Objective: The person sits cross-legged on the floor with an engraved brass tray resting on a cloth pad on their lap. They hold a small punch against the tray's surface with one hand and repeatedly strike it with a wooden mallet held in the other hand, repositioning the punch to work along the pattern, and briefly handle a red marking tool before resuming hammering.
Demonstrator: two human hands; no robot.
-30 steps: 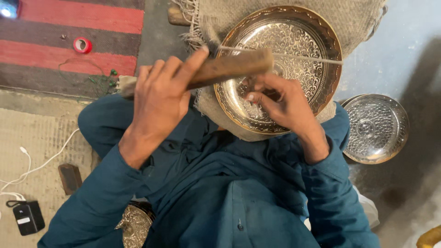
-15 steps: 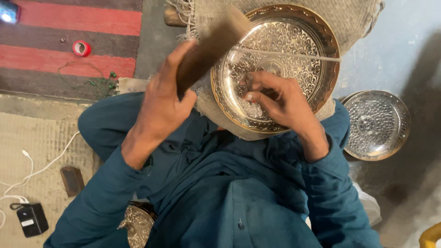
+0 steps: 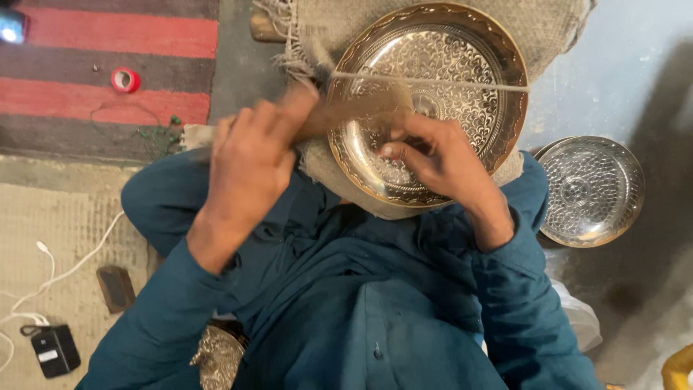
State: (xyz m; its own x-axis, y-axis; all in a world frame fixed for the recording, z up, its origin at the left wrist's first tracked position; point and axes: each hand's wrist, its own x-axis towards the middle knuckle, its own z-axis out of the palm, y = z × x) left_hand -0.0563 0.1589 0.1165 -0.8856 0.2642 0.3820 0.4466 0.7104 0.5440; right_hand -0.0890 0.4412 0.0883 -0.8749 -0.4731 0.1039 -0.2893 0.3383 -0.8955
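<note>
A round engraved brass plate rests on burlap cloth over my lap. My left hand grips a wooden mallet, which is motion-blurred and lies across the plate's left rim. My right hand rests inside the plate, fingers pinched on a small tool that is mostly hidden, its tip against the engraved surface. The mallet head is just above those fingers. A thin taut string runs across the plate.
A second engraved silver plate lies on the floor at right. A red tape roll sits on a striped rug. At lower left are a dark block, a black charger with white cable, and an ornate metal piece.
The mallet rose to a steep angle half a second ago and has now swung back down towards my right hand's fingers. My right hand stayed on the plate.
</note>
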